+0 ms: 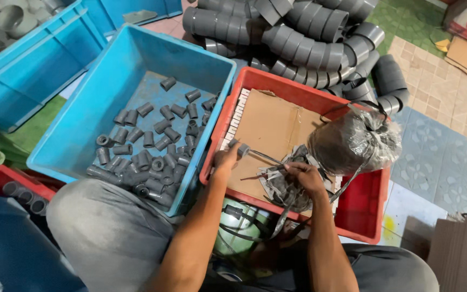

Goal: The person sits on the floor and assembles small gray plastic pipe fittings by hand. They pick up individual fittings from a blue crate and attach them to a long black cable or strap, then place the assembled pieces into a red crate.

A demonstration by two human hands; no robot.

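Risk first: left hand point(227, 158) pinches a small grey pipe fitting point(242, 150) over the cardboard sheet point(268, 127) in the red crate point(360, 208); a loose pinch could let it drop among the strips. Right hand point(305, 176) is closed around thin dark plastic strips point(277, 178), which trail down over the crate edge toward the lap and could likely snag or tangle. Bagged bundle point(352, 141) leans at the crate's right side and may tip. No bench: crates sit on a tiled floor point(444, 97). Blue crate point(109, 92) of small fittings to the left, stacked grey pipe elbows point(298, 48) behind.
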